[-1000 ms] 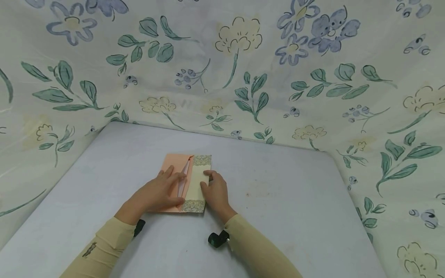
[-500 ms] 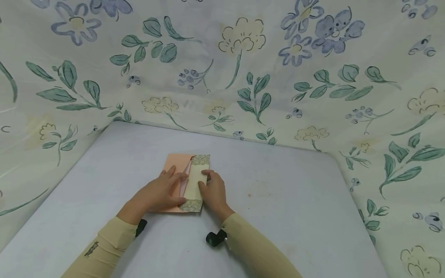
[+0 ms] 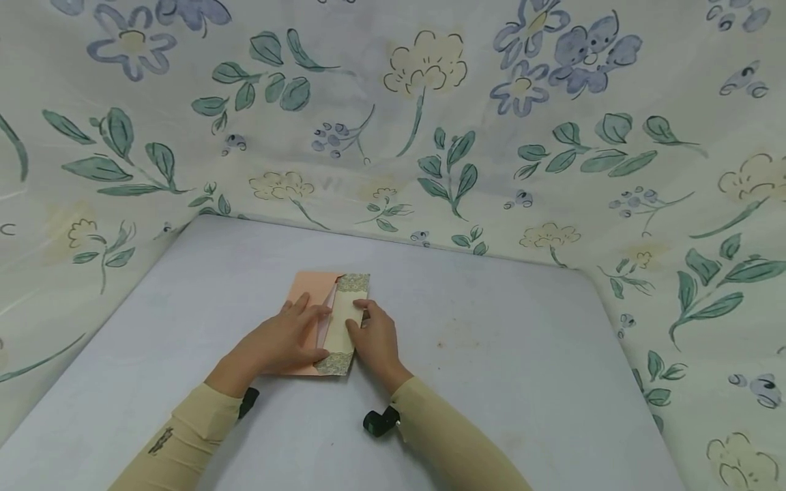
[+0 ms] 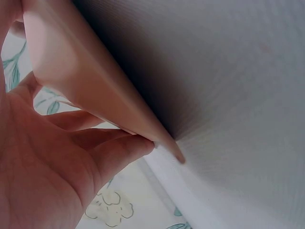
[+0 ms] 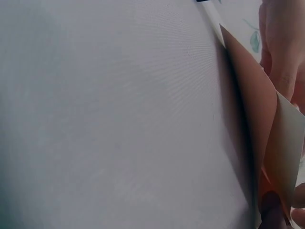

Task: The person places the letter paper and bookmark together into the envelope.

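A peach envelope lies on the white table, with a whitish inside showing at its parted mouth. Out of that mouth, to the right, sticks a cream card with lace-patterned bands at both ends. My left hand rests on the envelope with fingers spread, index finger and thumb at the mouth's edge. In the left wrist view, its fingers look fairly straight against the peach paper. My right hand pinches the card's right edge. One dark fingertip shows below the paper in the right wrist view.
The white table carries a few small brownish specks to the right. Floral cloth hangs behind and at both sides. A black wrist camera sits beneath the right forearm.
My right hand has moved slightly left with the card, so a narrower strip of cream shows outside the envelope. The left hand has stayed in place on the envelope.
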A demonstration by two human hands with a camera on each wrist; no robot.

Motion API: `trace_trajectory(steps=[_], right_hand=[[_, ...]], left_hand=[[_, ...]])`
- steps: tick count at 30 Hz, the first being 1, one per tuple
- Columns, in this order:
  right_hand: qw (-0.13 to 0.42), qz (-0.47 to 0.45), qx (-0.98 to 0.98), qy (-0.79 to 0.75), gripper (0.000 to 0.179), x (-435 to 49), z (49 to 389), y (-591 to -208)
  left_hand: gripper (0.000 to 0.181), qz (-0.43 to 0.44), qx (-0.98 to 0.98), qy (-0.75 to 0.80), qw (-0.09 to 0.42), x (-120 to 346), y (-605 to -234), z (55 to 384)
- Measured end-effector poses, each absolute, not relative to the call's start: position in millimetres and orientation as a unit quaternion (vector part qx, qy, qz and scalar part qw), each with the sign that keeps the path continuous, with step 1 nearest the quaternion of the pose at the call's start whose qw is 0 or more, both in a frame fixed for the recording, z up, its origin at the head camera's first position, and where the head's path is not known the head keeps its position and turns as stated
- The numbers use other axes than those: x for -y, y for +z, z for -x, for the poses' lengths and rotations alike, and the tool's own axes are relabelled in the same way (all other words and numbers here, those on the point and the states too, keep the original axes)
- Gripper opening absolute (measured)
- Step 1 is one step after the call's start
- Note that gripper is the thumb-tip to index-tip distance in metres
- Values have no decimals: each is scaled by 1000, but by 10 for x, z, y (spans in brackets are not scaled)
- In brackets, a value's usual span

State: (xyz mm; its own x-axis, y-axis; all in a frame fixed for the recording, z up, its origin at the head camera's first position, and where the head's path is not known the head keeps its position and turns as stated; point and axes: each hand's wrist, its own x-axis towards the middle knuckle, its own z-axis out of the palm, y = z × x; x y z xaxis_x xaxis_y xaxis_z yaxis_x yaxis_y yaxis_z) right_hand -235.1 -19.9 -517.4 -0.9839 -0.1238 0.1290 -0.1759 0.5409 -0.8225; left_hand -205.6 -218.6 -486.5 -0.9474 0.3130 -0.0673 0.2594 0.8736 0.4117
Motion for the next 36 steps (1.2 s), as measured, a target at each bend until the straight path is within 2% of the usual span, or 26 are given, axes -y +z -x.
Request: trace_trajectory(steps=[36], right_hand=[[33,-100,872,477,32,269,2348,-5175]], left_hand=[[75,-150,-965,207,62,2206,-4850,2041]])
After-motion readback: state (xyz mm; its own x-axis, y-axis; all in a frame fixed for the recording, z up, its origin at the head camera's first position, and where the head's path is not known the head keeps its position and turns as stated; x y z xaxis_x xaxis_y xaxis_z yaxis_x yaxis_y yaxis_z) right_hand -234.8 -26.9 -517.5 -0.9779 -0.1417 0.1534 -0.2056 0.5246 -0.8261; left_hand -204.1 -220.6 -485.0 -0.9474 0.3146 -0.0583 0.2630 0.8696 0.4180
